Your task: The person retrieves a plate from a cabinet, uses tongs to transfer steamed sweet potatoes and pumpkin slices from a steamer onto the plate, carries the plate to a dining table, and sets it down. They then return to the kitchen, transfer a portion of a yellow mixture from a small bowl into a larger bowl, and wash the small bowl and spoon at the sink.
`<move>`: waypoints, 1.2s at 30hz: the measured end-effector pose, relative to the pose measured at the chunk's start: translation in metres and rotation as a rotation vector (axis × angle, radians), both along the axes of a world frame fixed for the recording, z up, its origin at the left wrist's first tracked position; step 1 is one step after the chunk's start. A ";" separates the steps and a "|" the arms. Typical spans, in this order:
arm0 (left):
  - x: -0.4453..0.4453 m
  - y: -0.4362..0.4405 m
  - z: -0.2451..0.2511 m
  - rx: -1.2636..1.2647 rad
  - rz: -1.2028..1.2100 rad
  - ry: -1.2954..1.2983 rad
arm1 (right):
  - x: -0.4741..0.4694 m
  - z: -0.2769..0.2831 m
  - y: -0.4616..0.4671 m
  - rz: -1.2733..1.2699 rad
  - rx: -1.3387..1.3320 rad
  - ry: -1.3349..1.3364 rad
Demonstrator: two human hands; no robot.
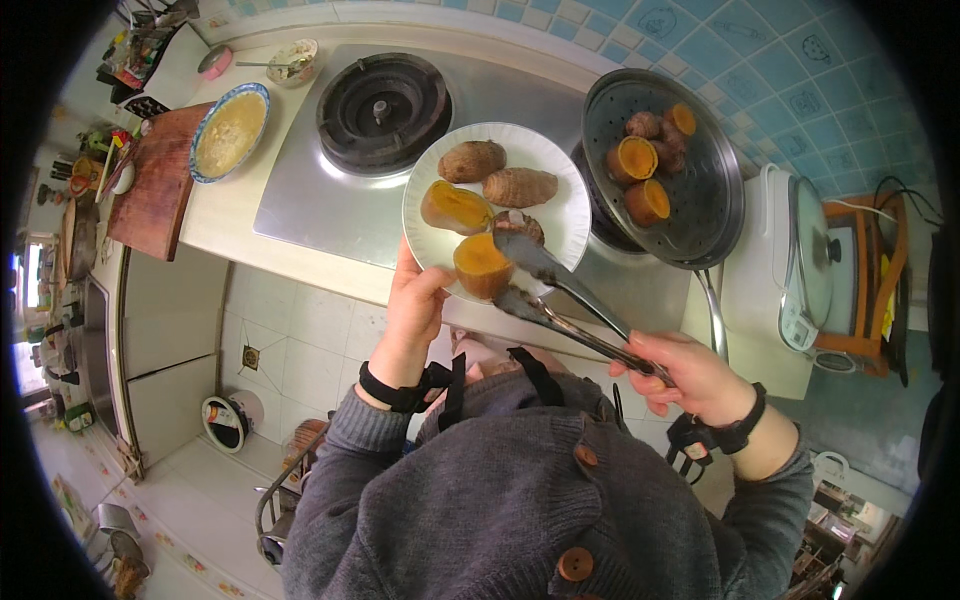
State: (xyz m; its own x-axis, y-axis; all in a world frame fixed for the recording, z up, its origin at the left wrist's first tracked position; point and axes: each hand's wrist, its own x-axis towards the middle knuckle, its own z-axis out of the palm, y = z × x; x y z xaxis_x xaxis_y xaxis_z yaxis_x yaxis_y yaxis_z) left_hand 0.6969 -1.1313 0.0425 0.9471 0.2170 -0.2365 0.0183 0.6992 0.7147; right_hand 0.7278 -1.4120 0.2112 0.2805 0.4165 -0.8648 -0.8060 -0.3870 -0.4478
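Observation:
My left hand grips the near-left rim of a white plate with fluted edges. Dark metal tongs are in my right hand, their tips over the plate's near side. One tip is beside a cut orange sweet potato piece; the other partly covers a small brown taro. Whether the tongs pinch anything is unclear. Two more taros and another orange piece lie on the plate. To the right, a perforated steamer holds several taros and orange chunks.
A bare gas burner is at the back left of the steel cooktop. Further left are a bowl of pale yellow food, a small bowl with a spoon and a wooden cutting board. The steamer's metal handle extends towards me; a glass-lidded appliance stands right.

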 end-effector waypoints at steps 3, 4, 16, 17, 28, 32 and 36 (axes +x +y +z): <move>-0.001 0.011 -0.009 0.027 0.051 0.085 | 0.000 0.025 -0.020 0.000 -0.095 -0.022; -0.001 0.015 -0.012 0.040 0.047 0.068 | 0.001 0.033 -0.031 -0.013 -0.075 -0.039; 0.005 0.032 -0.002 0.021 0.004 0.086 | 0.063 0.011 -0.172 -0.106 -0.440 -0.428; 0.005 0.031 0.000 0.021 -0.009 0.041 | 0.070 0.008 -0.175 -0.066 -0.414 -0.436; -0.019 0.001 0.018 0.078 0.148 0.089 | 0.119 -0.041 -0.181 -0.059 -0.238 -0.256; -0.023 -0.004 0.021 0.079 0.176 0.088 | 0.114 -0.047 -0.178 -0.023 -0.133 -0.427; -0.025 -0.007 0.025 0.054 0.230 0.137 | 0.114 -0.031 -0.191 -0.044 -0.216 -0.316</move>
